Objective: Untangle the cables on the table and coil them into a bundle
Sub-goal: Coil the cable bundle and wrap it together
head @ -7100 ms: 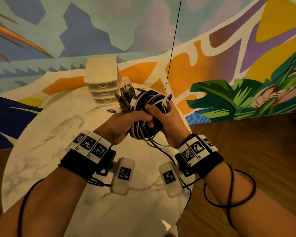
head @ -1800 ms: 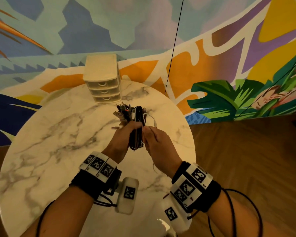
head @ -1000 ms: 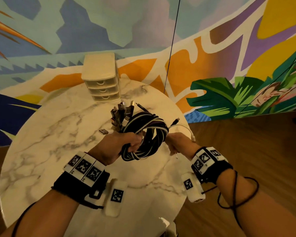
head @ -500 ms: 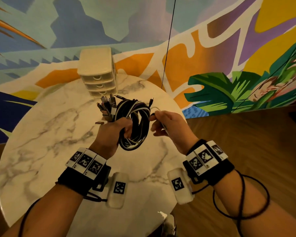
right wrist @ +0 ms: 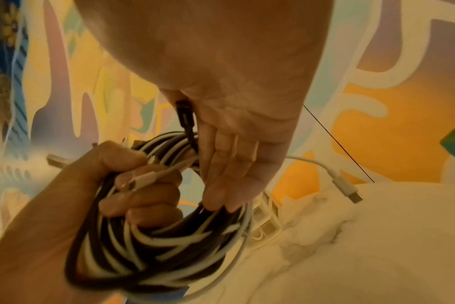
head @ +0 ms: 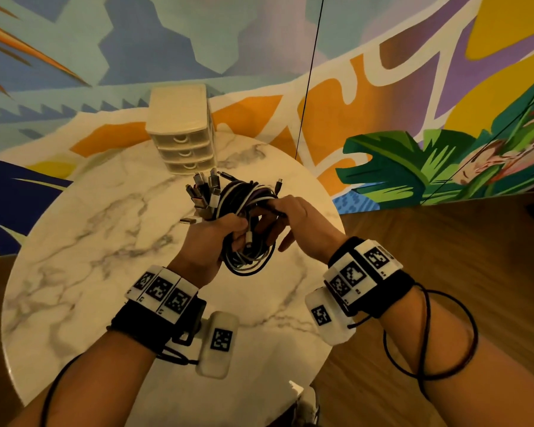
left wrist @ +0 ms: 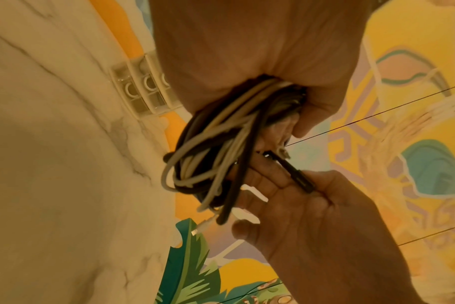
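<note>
A coil of black and white cables (head: 250,260) hangs above the marble table (head: 105,241). My left hand (head: 225,232) grips it in a fist at the coil's left side, also holding a white plug (right wrist: 143,176). Several plugs (head: 204,192) stick up behind that fist. My right hand (head: 293,217) is against the coil's right side. It pinches a black cable end (right wrist: 186,119) at the top of the coil, its other fingers (right wrist: 221,185) straight and reaching into the loop. Another white plug (right wrist: 348,189) dangles free at the far side.
A small cream three-drawer unit (head: 182,127) stands at the table's far edge, against the painted wall. A thin black cord (head: 305,87) hangs down just behind the table. The table's round edge and wooden floor (head: 444,272) lie to the right.
My right hand has come back in from the right with the black cable end and now lies against the coil, fingers in the loop. The left hand keeps its grip.
</note>
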Demonstrator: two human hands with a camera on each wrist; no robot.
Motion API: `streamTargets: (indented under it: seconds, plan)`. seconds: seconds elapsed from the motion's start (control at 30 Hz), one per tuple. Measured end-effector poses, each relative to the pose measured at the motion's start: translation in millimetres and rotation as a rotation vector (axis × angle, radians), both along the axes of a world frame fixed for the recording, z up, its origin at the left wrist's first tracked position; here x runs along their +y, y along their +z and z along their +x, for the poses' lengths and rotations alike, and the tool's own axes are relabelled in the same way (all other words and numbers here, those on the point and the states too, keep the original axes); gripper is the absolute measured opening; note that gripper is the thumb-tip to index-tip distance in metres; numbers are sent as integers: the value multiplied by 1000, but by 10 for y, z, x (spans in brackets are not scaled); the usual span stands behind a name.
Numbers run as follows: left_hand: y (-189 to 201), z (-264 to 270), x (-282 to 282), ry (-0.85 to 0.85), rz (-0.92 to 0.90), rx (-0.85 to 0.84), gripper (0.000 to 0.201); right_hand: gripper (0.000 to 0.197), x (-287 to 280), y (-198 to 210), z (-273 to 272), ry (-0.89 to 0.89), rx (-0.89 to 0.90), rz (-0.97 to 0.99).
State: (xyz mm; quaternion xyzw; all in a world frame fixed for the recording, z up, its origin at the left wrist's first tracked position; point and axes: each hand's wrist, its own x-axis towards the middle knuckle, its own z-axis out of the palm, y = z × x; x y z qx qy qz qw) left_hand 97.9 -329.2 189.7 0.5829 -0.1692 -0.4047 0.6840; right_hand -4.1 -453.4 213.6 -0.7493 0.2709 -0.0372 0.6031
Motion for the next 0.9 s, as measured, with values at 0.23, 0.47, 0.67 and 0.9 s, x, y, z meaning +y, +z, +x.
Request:
streamTargets:
  seconds: [0.23, 0.47, 0.67, 0.9]
  plan:
    - [-3, -24, -23, -23, 14, -92, 21, 33, -30, -40, 33, 65, 79, 18]
    - [-7, -80, -30, -74, 94, -229, 14, 24, 57, -115, -2, 10, 37, 231]
    - [-33, -71, -125, -147, 42, -390, 14, 24, 191, -264, 72, -230, 20, 256]
    - [-47, 232, -100, 24, 50, -213, 18, 39, -196, -589, -190, -338, 124, 821]
